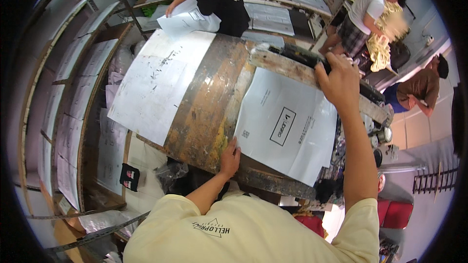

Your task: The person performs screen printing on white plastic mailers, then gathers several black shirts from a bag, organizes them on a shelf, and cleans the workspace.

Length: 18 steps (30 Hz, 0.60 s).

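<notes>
My right hand is curled around the far bar of one wooden frame. My left hand has its fingers close together at the left edge of one white printed sheet; I can't tell if it pinches. That sheet lies on one brown tabletop. Farther out, I count three people: one in black, one in white, one in brown.

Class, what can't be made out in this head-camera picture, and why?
All in the head view:
Palm of the right hand: hidden by the back of that hand.
Square code on the white printed sheet: details too small.
Head of the person in black: cut off by the top edge.
Part of the yellow cloth: blurred.
</notes>
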Tool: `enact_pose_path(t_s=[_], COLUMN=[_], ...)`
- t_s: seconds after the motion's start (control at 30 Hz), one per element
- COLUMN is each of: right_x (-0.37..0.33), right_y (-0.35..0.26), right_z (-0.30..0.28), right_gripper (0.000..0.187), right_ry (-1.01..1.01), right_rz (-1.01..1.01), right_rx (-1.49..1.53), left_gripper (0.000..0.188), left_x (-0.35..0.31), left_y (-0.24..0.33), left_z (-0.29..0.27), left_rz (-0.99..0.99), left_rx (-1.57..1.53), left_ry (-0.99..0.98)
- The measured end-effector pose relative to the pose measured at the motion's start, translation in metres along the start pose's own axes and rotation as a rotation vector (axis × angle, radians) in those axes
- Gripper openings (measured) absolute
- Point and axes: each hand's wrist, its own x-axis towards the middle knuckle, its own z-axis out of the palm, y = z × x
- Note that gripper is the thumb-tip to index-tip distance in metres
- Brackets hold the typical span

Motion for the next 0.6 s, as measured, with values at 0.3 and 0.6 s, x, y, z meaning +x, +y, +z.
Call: enact_pose_path(t_s=[0.3, 0.6], right_x=[0.003, 0.001], right_y=[-0.009, -0.01], right_z=[-0.006, -0.005], right_gripper=[0.034, 0.031], right_ry=[-0.081, -0.068], right_rz=[0.055, 0.04], right_rx=[-0.002, 0.003], left_gripper=[0.05, 0.052], left_x=[-0.001, -0.003], left_y=[0.009, 0.008], left_z=[-0.008, -0.008], left_rz=[-0.016, -0.041], left_rx=[-0.021, -0.064], left_ry=[-0.023, -0.024])
